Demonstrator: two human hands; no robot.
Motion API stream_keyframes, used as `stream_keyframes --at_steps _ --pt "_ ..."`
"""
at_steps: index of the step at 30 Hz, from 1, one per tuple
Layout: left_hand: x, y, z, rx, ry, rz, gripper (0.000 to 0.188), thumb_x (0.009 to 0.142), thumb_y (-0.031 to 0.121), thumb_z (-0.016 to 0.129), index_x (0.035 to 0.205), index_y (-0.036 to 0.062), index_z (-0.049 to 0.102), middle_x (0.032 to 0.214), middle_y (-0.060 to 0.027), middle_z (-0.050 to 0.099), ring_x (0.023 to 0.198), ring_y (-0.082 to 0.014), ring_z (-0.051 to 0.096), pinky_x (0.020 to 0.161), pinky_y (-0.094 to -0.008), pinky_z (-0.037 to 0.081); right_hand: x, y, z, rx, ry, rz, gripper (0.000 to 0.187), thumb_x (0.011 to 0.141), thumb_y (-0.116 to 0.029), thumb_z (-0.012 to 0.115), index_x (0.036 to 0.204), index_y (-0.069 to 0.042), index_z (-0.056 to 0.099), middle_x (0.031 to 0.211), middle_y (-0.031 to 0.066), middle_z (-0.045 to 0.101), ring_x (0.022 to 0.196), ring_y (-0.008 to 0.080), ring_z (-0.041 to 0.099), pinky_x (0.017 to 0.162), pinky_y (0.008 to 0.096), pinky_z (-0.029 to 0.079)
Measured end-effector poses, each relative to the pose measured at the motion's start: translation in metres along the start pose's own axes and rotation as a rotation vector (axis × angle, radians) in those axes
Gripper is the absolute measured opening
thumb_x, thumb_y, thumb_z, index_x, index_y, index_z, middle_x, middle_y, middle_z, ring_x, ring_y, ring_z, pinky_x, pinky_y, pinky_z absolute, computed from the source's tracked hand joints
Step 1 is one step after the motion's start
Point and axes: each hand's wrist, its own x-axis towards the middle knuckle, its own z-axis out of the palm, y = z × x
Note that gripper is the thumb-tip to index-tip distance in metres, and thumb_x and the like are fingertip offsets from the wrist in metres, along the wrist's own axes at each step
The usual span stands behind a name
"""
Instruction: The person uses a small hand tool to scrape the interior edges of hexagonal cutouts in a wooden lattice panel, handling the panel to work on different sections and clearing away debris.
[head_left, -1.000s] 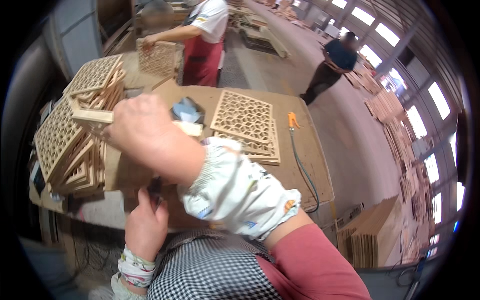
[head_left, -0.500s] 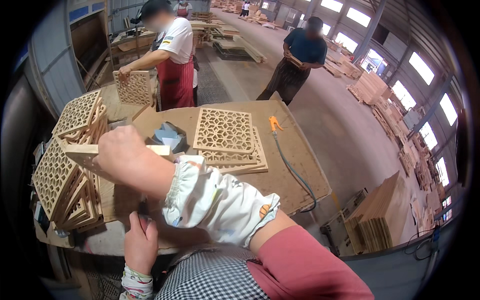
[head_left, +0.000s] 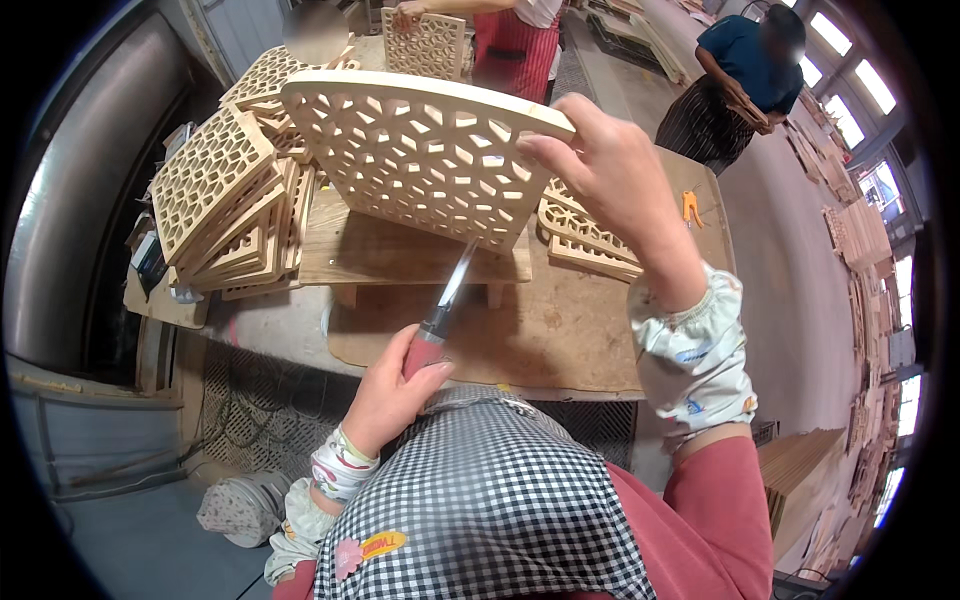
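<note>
Bench [head_left: 590,340] bore lattice stack [head_left: 222,190] on L; we pinched panel [head_left: 420,155] at top corner w/ R hand [head_left: 612,165]; L hand [head_left: 395,395] gripped red-handled tool [head_left: 440,312].

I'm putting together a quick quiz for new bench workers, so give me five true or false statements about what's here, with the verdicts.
1. The right hand grips the held lattice panel near its upper right corner. True.
2. The left hand holds the orange air gun. False: it holds a red-and-dark-handled tool with a slim metal blade; the air gun lies on the table.
3. More lattice panels are piled left of the held one. True.
4. The held panel lies flat on the wooden board. False: it is tipped up on edge.
5. A co-worker's hand is on another lattice panel at the top. True.
</note>
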Motion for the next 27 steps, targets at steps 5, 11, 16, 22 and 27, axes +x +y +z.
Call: stream_keyframes --at_steps 5,11,16,22,27 --pt "0.012 0.030 0.017 0.203 0.066 0.076 0.064 0.098 0.037 0.075 0.146 0.0018 0.052 0.112 -0.0217 0.075 0.102 -0.0339 0.075 0.090 -0.0408 0.057 -0.033 0.015 0.055 0.801 0.267 0.157 0.036 0.101 -0.036 0.075 0.113 -0.005 0.060 0.078 0.0134 0.068 0.068 0.0278 0.064 0.069 0.0405 0.053" --pt "0.010 0.011 0.017 0.492 0.226 0.201 0.064 0.097 0.032 0.073 0.147 -0.0017 0.049 0.103 -0.0326 0.072 0.096 -0.0527 0.071 0.081 -0.0533 0.057 -0.061 -0.034 0.080 0.571 0.287 0.121 0.031 0.105 -0.034 0.068 0.125 -0.013 0.059 0.083 0.0144 0.063 0.076 0.0419 0.068 0.064 0.0487 0.052" --pt "0.037 0.015 0.032 0.757 0.308 0.179 0.062 0.099 0.031 0.067 0.146 -0.0041 0.049 0.091 -0.0323 0.072 0.087 -0.0538 0.071 0.074 -0.0592 0.056 -0.064 -0.026 0.086 0.541 0.305 0.048 0.031 0.106 -0.036 0.066 0.120 -0.009 0.063 0.086 0.0136 0.067 0.076 0.0374 0.071 0.066 0.0457 0.054" --pt "0.062 0.012 0.040 0.630 0.307 0.196 0.058 0.100 0.029 0.065 0.146 -0.0013 0.049 0.092 -0.0265 0.074 0.087 -0.0513 0.071 0.076 -0.0568 0.057 -0.063 -0.018 0.073 0.592 0.253 0.074 0.023 0.103 -0.026 0.070 0.116 -0.010 0.060 0.081 0.0118 0.066 0.074 0.0391 0.070 0.063 0.0477 0.052" --pt "0.061 0.008 0.031 0.061 0.107 -0.050 0.049 0.105 0.019 0.058 0.148 -0.0015 0.046 0.067 -0.0047 0.059 0.044 -0.0123 0.055 0.037 -0.0295 0.040 -0.060 -0.011 0.072 0.583 0.304 0.035 0.023 0.103 -0.025 0.069 0.113 -0.009 0.056 0.084 0.0145 0.067 0.076 0.0421 0.069 0.062 0.0516 0.051"
